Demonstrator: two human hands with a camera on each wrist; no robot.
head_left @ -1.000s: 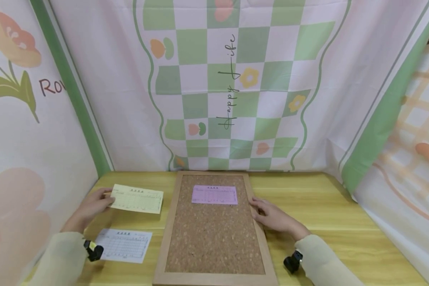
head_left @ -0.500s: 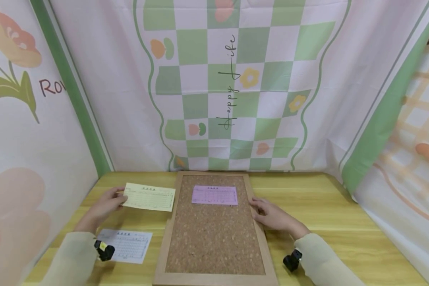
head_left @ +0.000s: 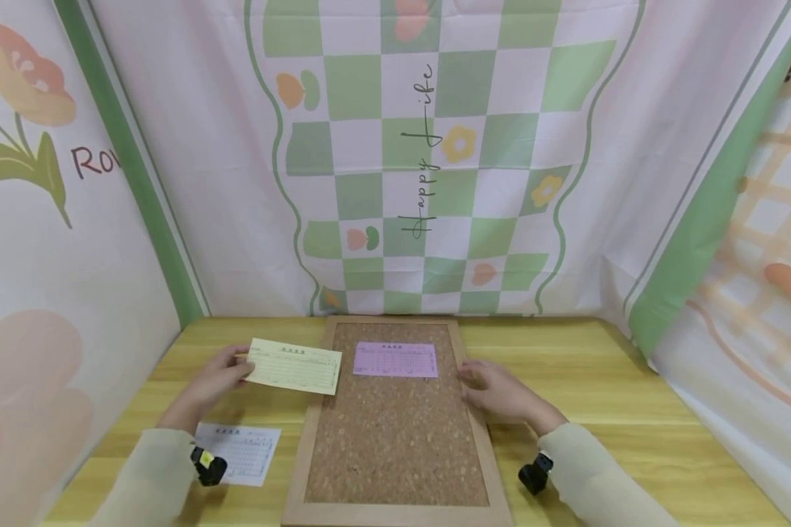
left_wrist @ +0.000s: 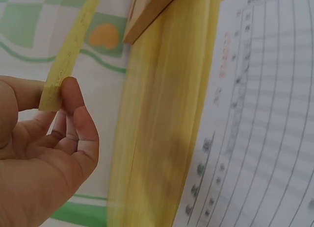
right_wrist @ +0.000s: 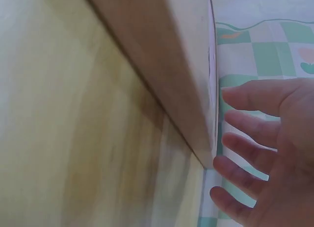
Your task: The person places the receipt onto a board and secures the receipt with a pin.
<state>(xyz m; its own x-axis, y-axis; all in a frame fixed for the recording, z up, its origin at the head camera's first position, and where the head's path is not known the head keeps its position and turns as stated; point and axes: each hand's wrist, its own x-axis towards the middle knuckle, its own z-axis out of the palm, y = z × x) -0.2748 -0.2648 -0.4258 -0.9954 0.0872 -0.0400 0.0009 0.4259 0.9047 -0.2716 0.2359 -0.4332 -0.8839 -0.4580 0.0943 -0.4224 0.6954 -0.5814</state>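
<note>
My left hand [head_left: 212, 384] pinches the left end of a pale yellow printed paper form [head_left: 294, 367] between thumb and fingertips. The form's right end hangs over the left frame of a cork board [head_left: 395, 446]. A purple printed form [head_left: 395, 360] lies near the board's far end. In the left wrist view, the pinched yellow form [left_wrist: 71, 45] appears nearly edge-on. My right hand [head_left: 501, 391] is at the board's right edge, holding nothing. Its fingers are spread and slightly bent beside the wooden frame [right_wrist: 162, 55] in the right wrist view; whether they touch it I cannot tell.
A white printed form [head_left: 253, 454] lies on the wooden table [head_left: 587, 366] left of the board, partly covered by my left wrist and its camera [head_left: 208, 465]. Behind the table hangs a checkered curtain [head_left: 409, 183].
My left hand has carried the yellow form to the right, from above the table to over the board's left frame. The right hand has stayed almost in place.
</note>
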